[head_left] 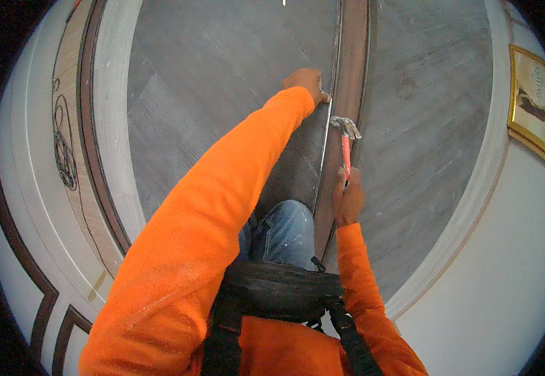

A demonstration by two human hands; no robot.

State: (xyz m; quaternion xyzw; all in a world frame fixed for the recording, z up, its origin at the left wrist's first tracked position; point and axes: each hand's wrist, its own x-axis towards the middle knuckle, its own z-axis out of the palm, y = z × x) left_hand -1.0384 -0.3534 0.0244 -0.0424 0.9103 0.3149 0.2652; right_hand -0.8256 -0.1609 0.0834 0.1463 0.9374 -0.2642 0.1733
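My right hand (pixel 349 199) is wrapped round the red handle of a claw hammer (pixel 346 147). The hammer's grey, worn head lies over a brown wooden strip (pixel 348 69) that runs away from me across the grey surface. My left hand (pixel 304 81) is farther off, at the left edge of that strip. Its fingers are curled and its thumb meets the upper end of a thin, pale line of trim (pixel 324 147) along the edge. Whatever the curled fingers hold, if anything, is hidden. The hammer head is just below and right of my left hand, apart from it.
Grey, wood-grained panels (pixel 203 113) flank the brown strip. A coiled dark cable (pixel 65 156) hangs at the left. On the right wall is a gold-framed picture (pixel 539 103). My denim-covered knee (pixel 288 229) and a black waist bag (pixel 282 288) are close to the strip's near end.
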